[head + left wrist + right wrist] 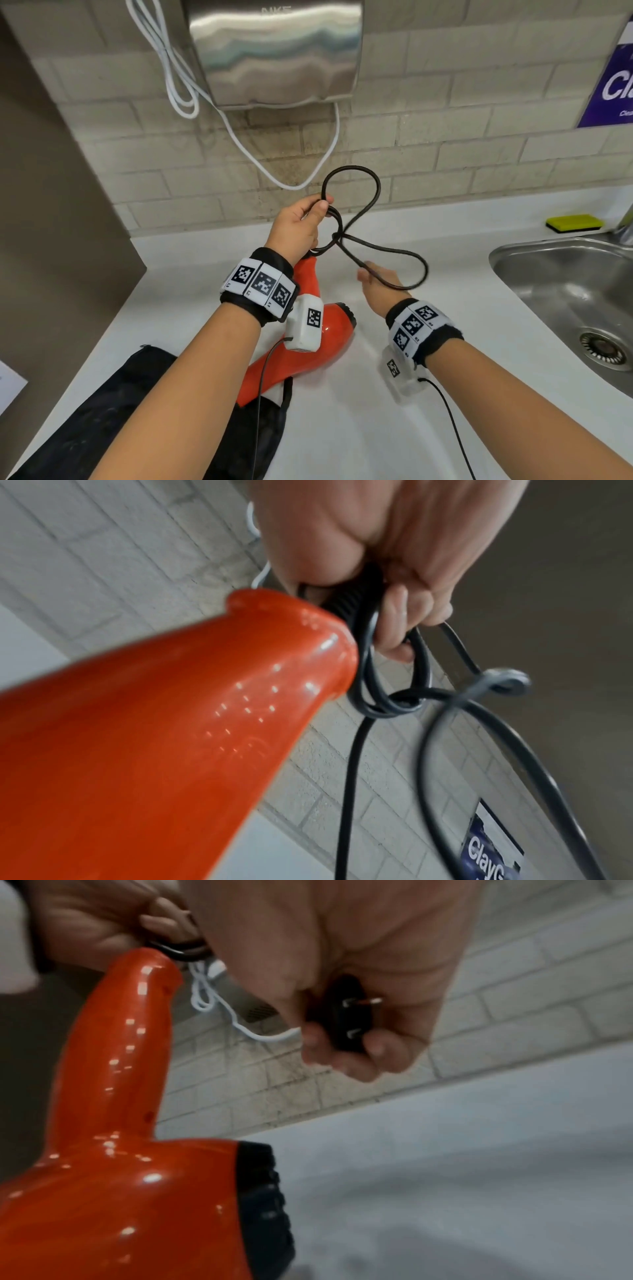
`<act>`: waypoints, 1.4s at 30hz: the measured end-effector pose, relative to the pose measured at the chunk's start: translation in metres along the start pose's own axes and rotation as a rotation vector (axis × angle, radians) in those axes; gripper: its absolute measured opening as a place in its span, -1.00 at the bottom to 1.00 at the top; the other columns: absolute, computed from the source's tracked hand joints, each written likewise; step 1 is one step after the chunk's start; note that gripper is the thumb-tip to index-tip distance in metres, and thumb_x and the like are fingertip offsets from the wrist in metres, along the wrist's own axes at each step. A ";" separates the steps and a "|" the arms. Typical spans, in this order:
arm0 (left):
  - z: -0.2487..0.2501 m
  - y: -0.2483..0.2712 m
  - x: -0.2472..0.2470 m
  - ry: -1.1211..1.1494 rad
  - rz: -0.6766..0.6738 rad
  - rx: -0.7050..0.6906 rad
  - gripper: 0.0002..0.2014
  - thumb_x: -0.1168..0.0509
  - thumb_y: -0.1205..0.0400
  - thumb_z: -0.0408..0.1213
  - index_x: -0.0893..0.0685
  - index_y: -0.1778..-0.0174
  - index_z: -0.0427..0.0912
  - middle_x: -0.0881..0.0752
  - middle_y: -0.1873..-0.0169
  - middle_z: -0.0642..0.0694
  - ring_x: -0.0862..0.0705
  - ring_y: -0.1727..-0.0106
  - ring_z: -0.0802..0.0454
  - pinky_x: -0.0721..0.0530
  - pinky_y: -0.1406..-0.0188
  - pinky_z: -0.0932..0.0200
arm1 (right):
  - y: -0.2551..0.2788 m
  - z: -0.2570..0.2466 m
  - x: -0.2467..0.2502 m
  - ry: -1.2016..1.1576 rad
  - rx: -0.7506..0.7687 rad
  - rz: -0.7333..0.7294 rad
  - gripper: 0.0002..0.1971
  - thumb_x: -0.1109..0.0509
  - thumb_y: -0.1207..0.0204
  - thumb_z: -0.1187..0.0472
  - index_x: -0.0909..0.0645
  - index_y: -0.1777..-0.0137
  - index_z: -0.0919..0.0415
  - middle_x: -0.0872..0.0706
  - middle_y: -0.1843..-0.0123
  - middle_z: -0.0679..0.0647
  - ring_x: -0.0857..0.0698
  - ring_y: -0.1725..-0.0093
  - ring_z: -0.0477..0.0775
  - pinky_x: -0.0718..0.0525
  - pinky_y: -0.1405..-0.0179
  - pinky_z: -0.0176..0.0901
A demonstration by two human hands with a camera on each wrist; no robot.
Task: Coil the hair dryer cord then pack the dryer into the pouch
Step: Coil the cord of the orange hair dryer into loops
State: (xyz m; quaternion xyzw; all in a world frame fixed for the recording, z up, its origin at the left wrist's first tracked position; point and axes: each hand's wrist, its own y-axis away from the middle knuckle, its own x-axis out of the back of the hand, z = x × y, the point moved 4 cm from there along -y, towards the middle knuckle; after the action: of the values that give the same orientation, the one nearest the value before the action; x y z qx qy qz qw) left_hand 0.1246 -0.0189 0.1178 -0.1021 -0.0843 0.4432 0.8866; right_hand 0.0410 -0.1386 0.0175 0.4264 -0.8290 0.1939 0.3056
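Two hands coiling: left hand (pixel 297 226) is gripping gathered cord (pixel 370 192) loops above the dryer (pixel 301 356); right hand (pixel 346 988), pinching the plug (pixel 349 1015), should be laying even loops.

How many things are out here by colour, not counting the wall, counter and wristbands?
Orange: 1, the hair dryer.
Black: 3, the dryer cord, its plug and the pouch.
White: 1, the white cable hanging under the hand dryer.
Silver: 2, the wall hand dryer and the sink.
Yellow: 1, the sponge.
Purple: 1, the sign.
Total: 9.
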 end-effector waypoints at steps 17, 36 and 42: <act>-0.007 0.000 0.012 0.132 0.029 -0.012 -0.79 -0.10 -0.70 -0.24 -0.66 0.06 -0.04 -0.36 0.47 -0.09 -0.27 0.73 0.28 -0.25 0.72 0.42 | -0.011 0.079 -0.012 0.793 -0.232 -0.456 -0.73 -0.25 -0.47 0.36 -0.60 -0.15 0.32 -0.69 -0.13 0.18 -0.71 -0.09 0.22 -0.68 -0.14 -0.01; 0.000 0.005 -0.009 0.101 -0.094 0.012 -0.82 -0.11 -0.69 -0.36 -0.61 -0.06 -0.17 -0.57 0.33 -0.10 -0.24 0.76 0.26 -0.24 0.72 0.41 | -0.003 -0.058 0.004 -0.545 0.388 -0.318 -0.85 -0.17 -0.55 0.48 -0.53 -0.02 0.37 -0.60 0.01 0.54 -0.67 0.48 -0.28 -0.55 0.53 -0.50; -0.001 0.004 -0.006 0.101 -0.063 0.043 -0.77 -0.11 -0.69 -0.35 -0.61 -0.15 -0.32 -0.62 0.43 0.02 -0.22 0.77 0.27 -0.19 0.73 0.42 | -0.015 -0.035 0.015 -0.431 0.229 -0.026 -0.72 -0.12 -0.56 0.48 -0.52 0.15 0.09 -0.57 0.35 -0.08 -0.59 0.54 -0.34 -0.53 0.44 -0.51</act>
State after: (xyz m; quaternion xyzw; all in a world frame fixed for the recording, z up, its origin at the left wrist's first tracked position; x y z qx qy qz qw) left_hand 0.1180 -0.0216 0.1156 -0.1027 -0.0331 0.4108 0.9053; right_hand 0.0586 -0.1349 0.0544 0.5005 -0.8420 0.1871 0.0739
